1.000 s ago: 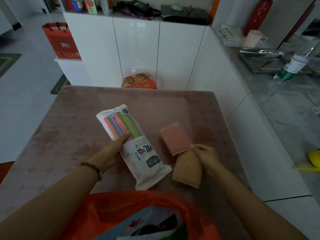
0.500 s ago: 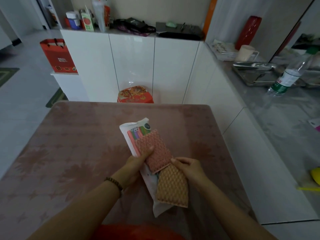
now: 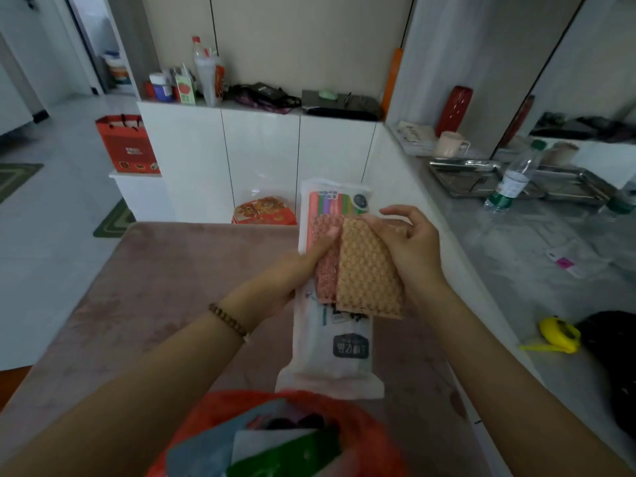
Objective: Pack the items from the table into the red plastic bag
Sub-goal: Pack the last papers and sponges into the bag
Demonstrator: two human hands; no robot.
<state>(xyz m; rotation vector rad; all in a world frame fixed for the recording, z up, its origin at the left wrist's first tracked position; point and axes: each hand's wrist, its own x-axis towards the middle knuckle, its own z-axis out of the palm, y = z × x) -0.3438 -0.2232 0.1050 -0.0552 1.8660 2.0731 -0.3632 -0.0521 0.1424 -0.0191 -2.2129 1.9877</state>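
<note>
A long white pack of coloured straws (image 3: 333, 352) hangs upright above the table, its lower end just over the red plastic bag (image 3: 361, 432). My left hand (image 3: 292, 273) grips the pack from the left, thumb pressing a pink textured sponge (image 3: 325, 270) against it. An orange textured sponge (image 3: 370, 270) lies beside the pink one on the pack, and my right hand (image 3: 409, 246) pinches its upper right edge. The bag gapes open at the bottom of the view, with grey, white and green packets inside.
The table (image 3: 155, 304) has a pinkish patterned cover. White cabinets stand behind it with a red box (image 3: 263, 211) on the floor. A grey counter on the right carries a metal tray (image 3: 481, 179), a water bottle (image 3: 514, 177) and a yellow tape measure (image 3: 559, 335).
Both hands have lifted the straw pack and the two sponges higher and turned them upright over the bag. The orange sponge has moved up beside the pink one. The bag's mouth has come back into view.
</note>
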